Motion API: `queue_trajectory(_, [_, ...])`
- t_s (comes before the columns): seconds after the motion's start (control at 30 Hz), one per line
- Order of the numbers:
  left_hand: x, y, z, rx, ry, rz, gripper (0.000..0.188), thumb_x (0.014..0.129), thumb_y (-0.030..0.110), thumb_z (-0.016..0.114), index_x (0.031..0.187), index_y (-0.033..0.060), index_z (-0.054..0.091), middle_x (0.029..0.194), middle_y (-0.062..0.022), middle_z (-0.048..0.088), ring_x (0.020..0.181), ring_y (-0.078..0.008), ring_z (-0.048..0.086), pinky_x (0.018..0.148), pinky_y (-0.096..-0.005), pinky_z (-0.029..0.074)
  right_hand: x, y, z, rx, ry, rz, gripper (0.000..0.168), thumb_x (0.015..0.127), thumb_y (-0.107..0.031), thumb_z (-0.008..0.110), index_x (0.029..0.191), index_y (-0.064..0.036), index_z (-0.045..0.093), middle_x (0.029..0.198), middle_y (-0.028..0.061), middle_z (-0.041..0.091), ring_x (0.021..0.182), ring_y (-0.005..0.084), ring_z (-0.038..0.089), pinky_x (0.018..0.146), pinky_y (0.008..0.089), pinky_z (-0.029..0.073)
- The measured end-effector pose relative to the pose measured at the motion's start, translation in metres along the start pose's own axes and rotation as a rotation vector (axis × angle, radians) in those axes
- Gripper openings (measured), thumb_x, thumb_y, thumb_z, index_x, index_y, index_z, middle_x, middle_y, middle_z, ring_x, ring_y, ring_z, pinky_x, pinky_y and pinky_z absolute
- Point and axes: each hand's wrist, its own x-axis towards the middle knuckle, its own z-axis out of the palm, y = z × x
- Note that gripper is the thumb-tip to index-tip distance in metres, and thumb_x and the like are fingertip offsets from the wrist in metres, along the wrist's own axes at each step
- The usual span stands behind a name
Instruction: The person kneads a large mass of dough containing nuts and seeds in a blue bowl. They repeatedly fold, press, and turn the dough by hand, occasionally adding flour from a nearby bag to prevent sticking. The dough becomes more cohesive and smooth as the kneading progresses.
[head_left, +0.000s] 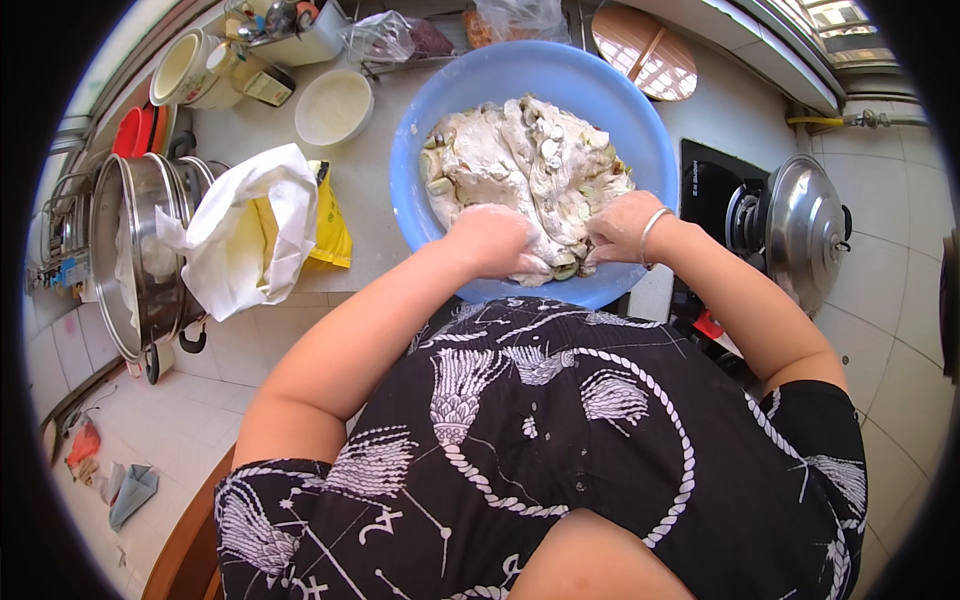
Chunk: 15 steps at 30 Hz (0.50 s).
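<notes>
A wide blue plastic basin (652, 142) stands on the counter before me. It holds a large mass of floury dough (487, 161) with green and brown pieces mixed in. My left hand (499, 240), dusted with flour, grips the near edge of the dough with curled fingers. At the near right edge, my right hand (626, 229) also grips dough; a light bangle circles that wrist. Between the hands, a fold of dough with green pieces shows low in the basin. The fingertips of both hands are partly hidden.
Left of the basin are a white bowl (334, 107), a yellow bag (330, 225) with a white cloth bag (289, 217), and a steel steamer pot (154, 262). A gas stove (705, 180) with a steel-lidded wok (806, 232) stands right. A round wooden lid (645, 52) lies behind.
</notes>
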Motion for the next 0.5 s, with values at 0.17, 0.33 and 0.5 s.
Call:
queue_trajectory(0.17, [0.032,0.034,0.009,0.032,-0.174,-0.125,0.043,0.074,0.047,0.068,0.088,0.0064,0.069,0.091,-0.0127,0.069,0.089,-0.0296,0.066,0.077,-0.0408,0.052,0.008,-0.001,0.016,-0.157,-0.121,0.104,0.038,0.074,-0.046,0.068,0.087,-0.010,0.072,0.087,0.0105,0.070,0.084,0.0280,0.067,0.074,0.0395,0.053])
queue_trajectory(0.33, [0.051,0.030,0.021,-0.002,-0.276,-0.175,0.053,0.068,0.050,0.074,0.094,0.0036,0.069,0.097,-0.0138,0.069,0.093,-0.0286,0.066,0.079,-0.0395,0.052,0.042,-0.010,0.025,-0.041,-0.222,0.068,0.033,0.072,-0.034,0.074,0.093,-0.008,0.072,0.097,0.0121,0.069,0.090,0.0272,0.067,0.076,0.0387,0.053])
queue_trajectory(0.5, [0.066,0.024,0.028,-0.087,-0.370,-0.224,0.057,0.062,0.050,0.078,0.097,0.0054,0.069,0.098,-0.0118,0.069,0.092,-0.0267,0.066,0.079,-0.0394,0.052,0.064,-0.002,0.026,0.026,-0.311,0.009,0.033,0.070,-0.031,0.073,0.092,-0.007,0.072,0.095,0.0120,0.070,0.086,0.0273,0.067,0.075,0.0383,0.053])
